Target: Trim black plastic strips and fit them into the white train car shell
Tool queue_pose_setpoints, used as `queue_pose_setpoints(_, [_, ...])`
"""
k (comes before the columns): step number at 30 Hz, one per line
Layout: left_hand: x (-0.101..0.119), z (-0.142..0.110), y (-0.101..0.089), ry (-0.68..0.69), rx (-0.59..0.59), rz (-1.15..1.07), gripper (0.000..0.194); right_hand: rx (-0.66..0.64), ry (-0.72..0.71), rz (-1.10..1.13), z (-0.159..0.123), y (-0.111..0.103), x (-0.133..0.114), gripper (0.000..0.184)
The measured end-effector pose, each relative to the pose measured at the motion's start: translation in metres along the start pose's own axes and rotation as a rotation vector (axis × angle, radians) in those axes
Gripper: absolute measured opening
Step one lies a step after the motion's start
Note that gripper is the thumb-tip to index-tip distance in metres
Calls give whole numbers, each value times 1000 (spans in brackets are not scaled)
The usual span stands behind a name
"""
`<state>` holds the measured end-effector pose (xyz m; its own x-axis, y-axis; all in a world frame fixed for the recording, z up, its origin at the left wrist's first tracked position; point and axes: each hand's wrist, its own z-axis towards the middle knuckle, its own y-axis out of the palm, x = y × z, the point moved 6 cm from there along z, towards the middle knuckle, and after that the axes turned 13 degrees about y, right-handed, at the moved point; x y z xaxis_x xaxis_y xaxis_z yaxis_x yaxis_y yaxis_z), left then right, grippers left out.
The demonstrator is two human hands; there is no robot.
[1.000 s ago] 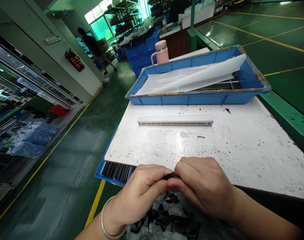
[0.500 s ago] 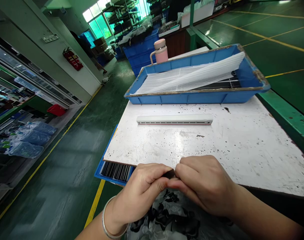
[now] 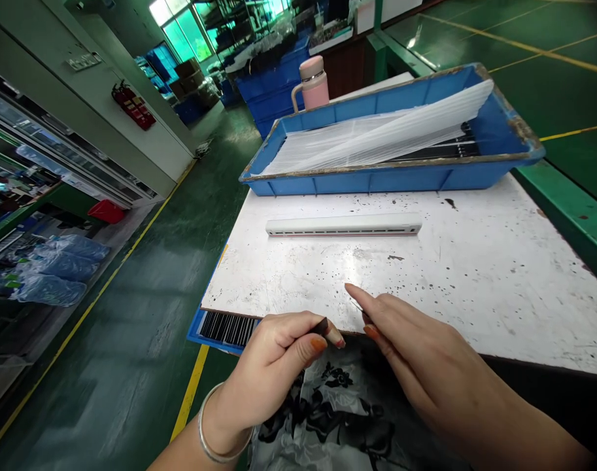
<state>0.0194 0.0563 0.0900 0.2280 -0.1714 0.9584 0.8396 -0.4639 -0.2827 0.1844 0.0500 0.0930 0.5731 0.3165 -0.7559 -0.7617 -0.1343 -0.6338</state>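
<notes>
My left hand, with a bangle at the wrist, is at the table's near edge. Its thumb and index finger pinch a small dark brown piece. A short gap away, my right hand has its index finger stretched forward. Between its thumb and fingers a thin dark thing shows, too small to name. Beyond both hands, a long white slotted bar lies crosswise on the white tabletop, touched by neither hand.
A blue tray holding white ribbed sheets and dark strips stands at the table's back. Behind it is a pink mug. Below the left edge, a blue bin holds dark strips. A green rail runs along the right.
My hands were pressed together and have come apart; my right hand has moved right and its fingers have straightened. The dark brown piece stays in my left hand. The view has shifted slightly.
</notes>
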Motion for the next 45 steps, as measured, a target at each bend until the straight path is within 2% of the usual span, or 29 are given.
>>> queue_pose_setpoints(4, [2,-1,-1,59,13,141,25,17,-11,60,-5,1,7,35])
queue_pose_setpoints(10, [9,-3,-3,193,14,526,16,-10,122,234,-2,8,14,25])
queue_pose_setpoints(14, [15,0,-1,264,-8,666,12,9,191,297,2,10,10,16])
queue_pose_setpoints(19, [21,5,0,233,-46,694,12,-15,217,356,6,13,4,12])
queue_pose_setpoints(26, [25,3,1,191,-72,690,15,-21,184,386,7,10,-3,11])
queue_pose_setpoints(30, [26,3,1,203,-55,694,16,-13,181,365,7,10,-3,12])
queue_pose_setpoints(32, [25,2,0,208,-33,655,18,-2,186,308,4,9,-1,16])
queue_pose_setpoints(34, [20,0,-1,177,-15,546,22,-12,200,215,-2,9,4,27])
queue_pose_setpoints(37, [1,-5,0,41,21,289,29,-54,223,100,-14,9,13,40])
queue_pose_setpoints(42, [-50,-17,14,-228,136,-99,24,-204,232,169,-27,23,30,29])
queue_pose_setpoints(45, [-75,-22,25,-346,229,-254,19,-157,200,64,-29,35,38,20])
